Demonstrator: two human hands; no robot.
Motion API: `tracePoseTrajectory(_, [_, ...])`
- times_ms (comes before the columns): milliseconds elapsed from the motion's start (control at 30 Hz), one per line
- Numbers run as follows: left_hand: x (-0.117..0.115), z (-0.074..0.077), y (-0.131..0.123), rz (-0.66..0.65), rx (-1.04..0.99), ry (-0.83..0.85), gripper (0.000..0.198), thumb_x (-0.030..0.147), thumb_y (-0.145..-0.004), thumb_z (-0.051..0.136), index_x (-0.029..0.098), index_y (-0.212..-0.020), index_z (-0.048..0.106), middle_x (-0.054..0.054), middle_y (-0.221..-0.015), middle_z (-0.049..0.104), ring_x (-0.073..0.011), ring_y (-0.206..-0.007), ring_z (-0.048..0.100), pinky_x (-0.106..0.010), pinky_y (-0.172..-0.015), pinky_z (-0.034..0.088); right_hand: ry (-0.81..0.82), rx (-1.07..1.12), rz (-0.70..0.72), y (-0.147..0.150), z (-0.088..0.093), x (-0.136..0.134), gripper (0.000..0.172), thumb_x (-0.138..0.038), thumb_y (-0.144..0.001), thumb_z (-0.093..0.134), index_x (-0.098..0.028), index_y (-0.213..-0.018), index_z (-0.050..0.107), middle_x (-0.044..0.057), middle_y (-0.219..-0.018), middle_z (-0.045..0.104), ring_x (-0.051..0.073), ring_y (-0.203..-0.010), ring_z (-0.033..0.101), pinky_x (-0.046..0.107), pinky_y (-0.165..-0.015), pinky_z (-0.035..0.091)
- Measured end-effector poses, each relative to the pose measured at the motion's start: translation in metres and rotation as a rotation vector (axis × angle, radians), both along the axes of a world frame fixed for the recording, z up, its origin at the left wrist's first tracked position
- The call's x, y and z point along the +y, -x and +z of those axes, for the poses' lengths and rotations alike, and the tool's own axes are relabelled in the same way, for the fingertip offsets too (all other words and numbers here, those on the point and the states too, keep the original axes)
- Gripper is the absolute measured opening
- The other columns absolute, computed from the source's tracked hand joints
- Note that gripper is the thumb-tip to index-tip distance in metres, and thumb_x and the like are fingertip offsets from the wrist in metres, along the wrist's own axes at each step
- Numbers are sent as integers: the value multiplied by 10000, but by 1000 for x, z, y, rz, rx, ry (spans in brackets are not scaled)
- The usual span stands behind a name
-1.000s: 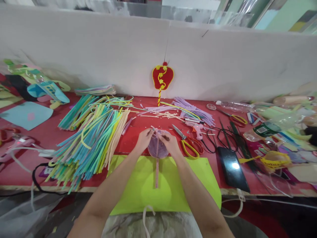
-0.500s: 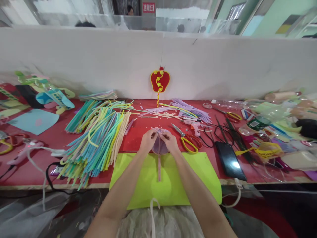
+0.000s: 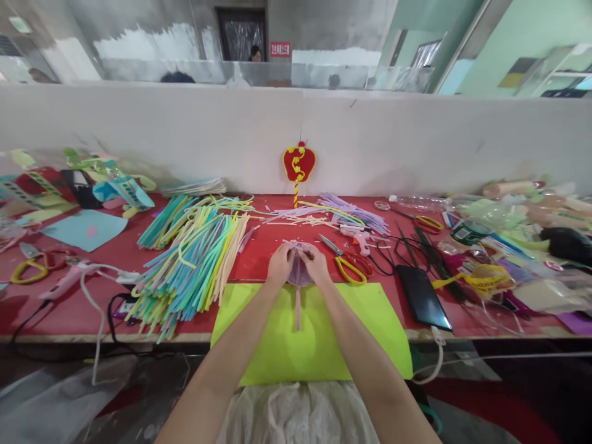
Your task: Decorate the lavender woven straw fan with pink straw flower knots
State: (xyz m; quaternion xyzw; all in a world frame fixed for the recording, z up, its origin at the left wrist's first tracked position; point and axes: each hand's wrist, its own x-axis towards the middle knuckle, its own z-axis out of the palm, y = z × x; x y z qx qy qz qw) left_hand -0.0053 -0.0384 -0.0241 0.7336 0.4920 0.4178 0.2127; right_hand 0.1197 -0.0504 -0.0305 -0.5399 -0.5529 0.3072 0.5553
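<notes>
Over the near middle of the table, a small purple fan-shaped craft piece [image 3: 298, 311] hangs between my hands, its twisted pink-purple handle pointing toward me. My left hand [image 3: 280, 264] is closed in a pinch at its upper part. From the other side my right hand [image 3: 314, 262] pinches the same area, fingertips nearly touching the left ones. What exactly lies under the fingertips is too small to make out. Below the piece spreads a bright yellow-green sheet [image 3: 268, 351]. A red fan-shaped piece with yellow flowers [image 3: 298, 164] stands against the white partition.
Left lies a big pile of coloured pipe cleaners [image 3: 194, 265]; purple pipe cleaners [image 3: 354, 213] lie behind. To the right are yellow-and-red-handled scissors [image 3: 350, 268], a pink glue gun [image 3: 362, 242] and a phone [image 3: 423, 297]. A second glue gun [image 3: 69, 280] sits far left.
The head view has tilted up slightly, so the scene sits lower at the back. Both hands stay at the purple piece, with the fingers shifted a little closer over its upper part.
</notes>
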Motion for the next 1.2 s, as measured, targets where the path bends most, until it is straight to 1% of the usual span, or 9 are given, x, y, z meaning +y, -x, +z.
tracePoseTrajectory(133, [-3, 4, -17, 96, -67, 73, 156, 221, -860, 418, 168, -831, 561, -83, -858, 615, -190, -809, 569, -311, -753, 426, 2, 88, -8, -4, 3, 0, 255, -427, -677, 594, -180, -710, 646, 23, -711, 673, 170, -671, 582, 336, -732, 459])
tracePoseTrajectory(267, [-8, 6, -34, 142, -98, 94, 162, 218, -857, 407, 167, -788, 544, -81, -786, 610, -193, -763, 565, -316, -735, 412, 12, 149, -32, -9, 1, 0, 269, -428, -660, 600, -162, -687, 631, 21, -674, 659, 157, -632, 563, 320, -707, 453])
tracePoseTrajectory(433, [-12, 2, -40, 192, -133, 90, 189, 242, -875, 368, 168, -789, 519, -83, -791, 599, -187, -730, 540, -308, -699, 389, 20, 169, -68, -9, -3, 0, 282, -435, -664, 593, -156, -699, 616, 22, -679, 648, 157, -632, 548, 312, -684, 441])
tracePoseTrajectory(633, [-11, -6, -41, 175, -193, 39, 182, 263, -876, 395, 180, -741, 486, -37, -728, 552, -163, -674, 490, -284, -657, 359, 17, 206, -111, -8, -4, -1, 291, -453, -630, 635, -167, -681, 617, 28, -684, 651, 172, -660, 549, 311, -679, 436])
tracePoseTrajectory(733, [-11, -8, -39, 153, -249, 47, 183, 245, -873, 411, 177, -721, 487, -27, -715, 547, -151, -671, 489, -271, -658, 365, 10, 228, -98, -8, -4, -2, 291, -460, -626, 650, -173, -672, 633, 27, -690, 657, 173, -665, 555, 312, -684, 438])
tracePoseTrajectory(900, [-6, -5, -30, 71, -295, 57, 209, 223, -876, 420, 171, -702, 522, -19, -715, 579, -131, -682, 526, -242, -659, 390, 12, 269, -5, -15, -5, -2, 298, -461, -637, 660, -182, -738, 685, 22, -732, 680, 173, -688, 584, 311, -696, 456])
tracePoseTrajectory(1033, [-3, -2, -26, 19, -320, 66, 202, 229, -873, 434, 165, -739, 571, -27, -758, 621, -136, -726, 558, -243, -695, 408, 23, 388, 53, -18, -5, -2, 334, -477, -656, 654, -197, -829, 709, 19, -800, 697, 170, -734, 602, 311, -719, 468])
tracePoseTrajectory(1133, [-3, 0, -25, 6, -337, 68, 251, 286, -891, 406, 162, -778, 592, -33, -774, 634, -141, -743, 570, -251, -715, 419, 37, 409, 20, -17, -3, -4, 358, -491, -636, 666, -186, -818, 715, 25, -792, 695, 167, -696, 588, 300, -654, 463])
tracePoseTrajectory(1200, [-4, 1, -25, -23, -336, 70, 219, 312, -868, 460, 161, -795, 601, -30, -789, 643, -142, -749, 579, -248, -722, 428, 31, 380, -19, -16, -2, -6, 362, -489, -633, 669, -179, -815, 716, 31, -803, 695, 168, -698, 581, 296, -641, 455])
